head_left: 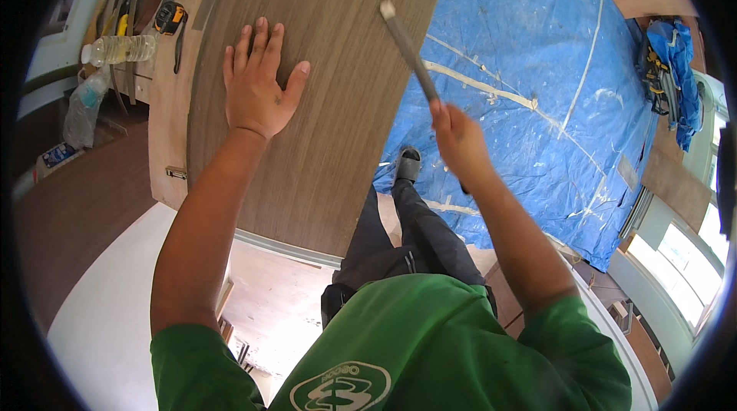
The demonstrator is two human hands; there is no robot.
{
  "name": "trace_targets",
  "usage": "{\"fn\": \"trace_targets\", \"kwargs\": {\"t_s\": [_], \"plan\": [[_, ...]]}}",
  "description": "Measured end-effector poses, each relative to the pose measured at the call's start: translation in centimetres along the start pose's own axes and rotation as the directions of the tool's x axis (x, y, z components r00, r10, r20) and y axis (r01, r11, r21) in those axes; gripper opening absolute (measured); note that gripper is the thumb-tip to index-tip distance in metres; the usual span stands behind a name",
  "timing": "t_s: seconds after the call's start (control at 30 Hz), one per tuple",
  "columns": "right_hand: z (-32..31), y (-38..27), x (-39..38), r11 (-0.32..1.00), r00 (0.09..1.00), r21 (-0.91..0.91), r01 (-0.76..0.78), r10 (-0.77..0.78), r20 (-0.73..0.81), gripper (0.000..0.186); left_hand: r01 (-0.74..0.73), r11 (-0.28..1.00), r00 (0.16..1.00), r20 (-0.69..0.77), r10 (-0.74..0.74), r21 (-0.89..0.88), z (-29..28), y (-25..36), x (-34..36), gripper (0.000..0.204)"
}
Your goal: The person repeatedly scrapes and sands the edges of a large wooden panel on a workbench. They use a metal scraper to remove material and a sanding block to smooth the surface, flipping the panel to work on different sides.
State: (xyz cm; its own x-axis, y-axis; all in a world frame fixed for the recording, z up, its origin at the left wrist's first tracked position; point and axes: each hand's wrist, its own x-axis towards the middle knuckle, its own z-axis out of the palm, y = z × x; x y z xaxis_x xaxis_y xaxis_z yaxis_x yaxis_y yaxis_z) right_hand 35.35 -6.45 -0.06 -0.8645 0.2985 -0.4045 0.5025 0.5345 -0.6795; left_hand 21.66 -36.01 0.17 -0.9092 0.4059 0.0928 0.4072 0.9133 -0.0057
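My left hand [261, 92] lies flat with fingers spread on a large brown wood-grain panel [330, 104]. In my right hand [461, 142] is a long, slim grey hand tool [411, 58] with a pale, blunt tip. My fingers wrap round its lower part, and a dark end shows below the fist. The tool slants up and left, its tip over the right part of the panel. Whether the tip touches the surface I cannot tell. Its exact kind is not clear from this angle.
A blue tarpaulin [522, 50] covers the floor at right. Left of the panel are a tape measure [170, 18], a clear plastic bottle [119, 50] and a wooden edge [170, 104] with a small metal fitting [176, 173]. Tools [659, 77] hang at far right.
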Motion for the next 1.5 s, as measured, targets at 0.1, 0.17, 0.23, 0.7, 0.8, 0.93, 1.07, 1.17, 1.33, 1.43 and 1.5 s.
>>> {"fn": "trace_targets", "kwargs": {"t_s": [0.1,0.17,0.23,0.7,0.8,0.93,1.07,1.17,1.33,1.43,1.5], "plan": [[-0.3,0.3,-0.8,0.998,1.0,-0.056,-0.025,0.025,0.009,0.058,-0.013,1.0,1.0,-0.023,0.012,-0.021,0.0,-0.1,-0.1,0.07],[-1.0,-1.5,4.5,0.999,0.998,0.007,-0.051,0.051,-0.034,0.06,-0.017,0.999,0.999,-0.032,0.016,-0.029,0.1,0.1,0.2,0.07],[-2.1,-2.8,8.8,0.999,0.998,0.04,0.012,-0.01,-0.06,0.061,-0.024,0.999,0.999,-0.039,0.022,-0.038,0.2,0.4,0.5,0.069],[-3.8,-5.3,12.0,0.985,0.994,0.13,-0.109,0.111,-0.007,0.055,-0.039,0.997,0.998,-0.047,0.036,-0.061,0.1,0.4,0.7,0.069],[-2.5,-2.5,8.8,0.999,0.998,0.009,0.043,-0.042,-0.049,0.057,-0.032,0.997,0.999,-0.019,0.03,-0.073,-0.2,0.4,0.6,0.07],[0.0,0.6,-2.5,0.999,0.988,-0.006,-0.048,0.048,0.144,0.058,-0.01,0.999,1.0,0.006,0.01,-0.049,-0.2,-0.1,0.0,0.07],[-0.8,-0.5,3.3,0.998,1.0,-0.055,-0.001,0.001,-0.005,0.059,-0.011,0.999,1.0,0.001,0.011,-0.048,-0.1,0.1,0.0,0.07],[-4.1,-3.8,12.5,0.99,0.995,0.103,-0.096,0.094,0.022,0.058,-0.025,0.997,1.0,-0.015,0.024,-0.07,0.3,0.2,0.4,0.071],[-7.1,-4.7,12.9,0.858,0.994,0.514,-0.017,0.069,-0.083,0.05,-0.046,0.999,0.999,0.022,0.046,-0.026,-0.1,0.1,0.3,0.075],[-7.4,-1.7,7.5,0.762,0.998,0.647,0.02,0.02,-0.054,0.041,-0.117,0.993,0.989,0.094,0.114,0.025,-1.0,0.7,0.5,0.083],[-7.4,1.7,3.8,0.834,0.999,0.552,-0.018,0.043,-0.033,0.035,-0.183,0.983,0.977,0.109,0.183,-0.009,-1.0,2.1,0.6,0.09]]}}
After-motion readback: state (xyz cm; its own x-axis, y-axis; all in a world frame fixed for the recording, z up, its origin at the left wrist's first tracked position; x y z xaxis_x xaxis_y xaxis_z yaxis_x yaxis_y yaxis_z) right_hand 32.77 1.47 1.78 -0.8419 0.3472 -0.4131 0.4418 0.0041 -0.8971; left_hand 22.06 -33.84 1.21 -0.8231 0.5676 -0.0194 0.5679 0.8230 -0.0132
